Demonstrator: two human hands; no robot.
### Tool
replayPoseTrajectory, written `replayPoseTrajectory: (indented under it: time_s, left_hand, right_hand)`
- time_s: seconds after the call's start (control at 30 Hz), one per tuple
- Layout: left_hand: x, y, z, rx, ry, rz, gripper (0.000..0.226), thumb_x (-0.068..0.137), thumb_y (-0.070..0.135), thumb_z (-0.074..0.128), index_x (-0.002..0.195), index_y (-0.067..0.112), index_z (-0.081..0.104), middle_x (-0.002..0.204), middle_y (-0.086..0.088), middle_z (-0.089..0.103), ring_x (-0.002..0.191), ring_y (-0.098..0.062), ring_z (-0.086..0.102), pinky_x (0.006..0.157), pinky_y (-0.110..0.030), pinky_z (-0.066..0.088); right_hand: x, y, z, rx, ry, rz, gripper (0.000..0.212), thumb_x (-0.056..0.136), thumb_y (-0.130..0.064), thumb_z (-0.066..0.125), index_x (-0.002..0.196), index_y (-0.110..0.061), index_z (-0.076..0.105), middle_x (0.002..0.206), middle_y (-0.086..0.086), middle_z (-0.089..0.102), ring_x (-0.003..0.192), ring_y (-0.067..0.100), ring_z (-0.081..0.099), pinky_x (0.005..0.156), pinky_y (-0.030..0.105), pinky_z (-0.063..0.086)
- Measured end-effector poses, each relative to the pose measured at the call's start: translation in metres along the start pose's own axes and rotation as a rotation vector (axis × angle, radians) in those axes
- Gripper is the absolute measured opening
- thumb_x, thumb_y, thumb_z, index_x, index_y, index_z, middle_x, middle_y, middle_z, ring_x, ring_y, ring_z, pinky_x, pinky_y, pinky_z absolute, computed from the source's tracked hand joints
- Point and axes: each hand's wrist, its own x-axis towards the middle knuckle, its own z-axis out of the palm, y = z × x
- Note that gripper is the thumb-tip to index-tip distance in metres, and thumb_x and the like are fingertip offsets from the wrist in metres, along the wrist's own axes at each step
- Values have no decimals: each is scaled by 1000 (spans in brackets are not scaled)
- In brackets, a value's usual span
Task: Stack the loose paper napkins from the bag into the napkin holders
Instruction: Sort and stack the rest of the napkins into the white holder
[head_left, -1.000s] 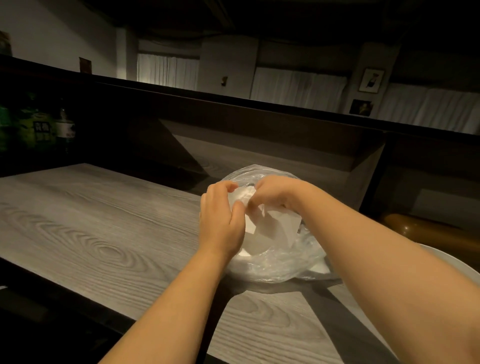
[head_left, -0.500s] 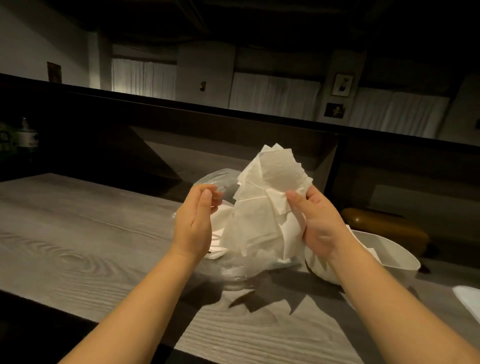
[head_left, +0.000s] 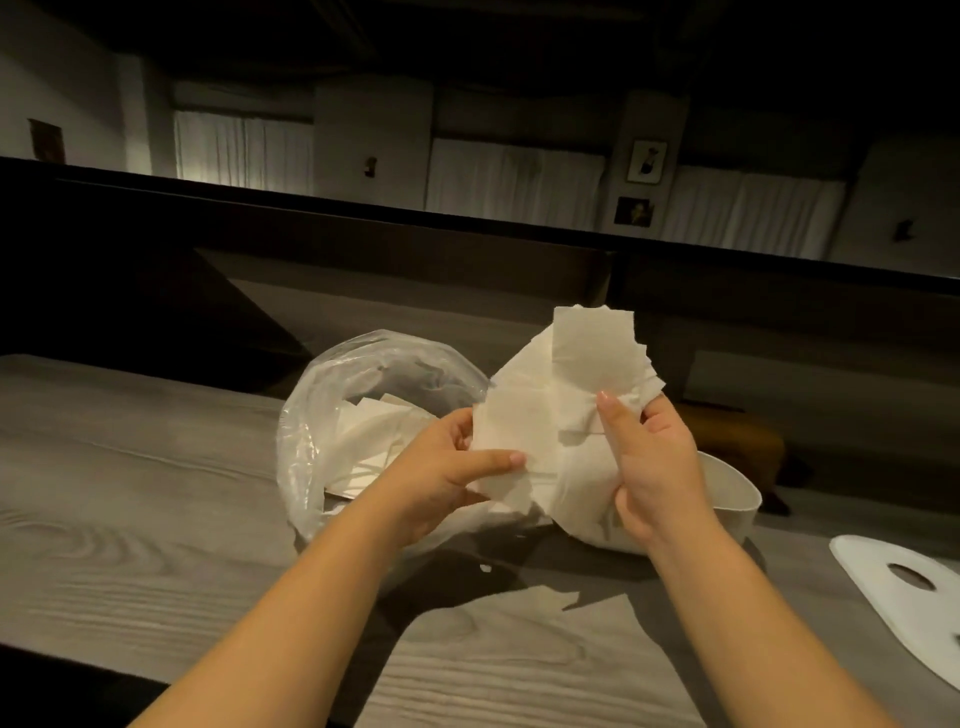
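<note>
Above the grey wood-grain table (head_left: 130, 519), both hands are holding a loose bunch of white paper napkins (head_left: 566, 395), the left hand (head_left: 447, 483) pinching its lower edge and the right hand (head_left: 649, 467) gripping its side, beside the clear plastic bag (head_left: 322, 415) and the white bowl-shaped holder (head_left: 737, 499).

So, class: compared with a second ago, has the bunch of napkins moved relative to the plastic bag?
Yes. The bunch of napkins was down inside the plastic bag; now both hands hold it up above the table, right of the bag's opening.
</note>
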Motion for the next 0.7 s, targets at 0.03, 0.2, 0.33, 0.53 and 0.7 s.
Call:
replayPoseTrajectory:
  time_s: [0.03,0.2,0.33,0.53,0.7]
  left_hand:
    - [-1,-2,0,-2,0,1,47,76,18,79,120,18,61,114,-2,71,103,-23,70,90,-42,58]
    - [-7,-6,5,-78,66,32,29,82,25,74,109,19,66,99,2,75,99,-23,70,84,-38,60]
    - [-7,-5,7,-66,149,75,25,88,25,70,110,14,68,102,0,75,96,-22,72,80,-32,60]
    - [-6,0,-3,-196,311,42,15,93,25,66,107,23,61,107,-2,68,98,-22,65,68,-25,54]
    - [-3,3,-12,-144,330,48,25,92,22,68,116,27,60,111,1,67,99,-21,66,66,-27,59]
  right_hand:
    - [0,0,0,23,16,4,23,95,-21,60,115,-32,62,105,-14,71,93,7,68,73,26,58]
    - [-6,5,5,-12,-30,58,20,94,-25,61,112,-35,61,111,-9,69,101,16,66,83,41,57]
    - [-7,5,6,51,46,17,21,96,-21,60,112,-34,62,106,-11,72,97,13,69,73,33,58]
    - [-1,-17,-12,287,126,-1,25,96,-19,57,116,-33,63,106,-10,73,101,14,69,82,39,58]
    - [-6,-24,-18,458,-151,109,37,79,-26,61,115,-32,64,107,-3,74,96,20,73,73,43,61]
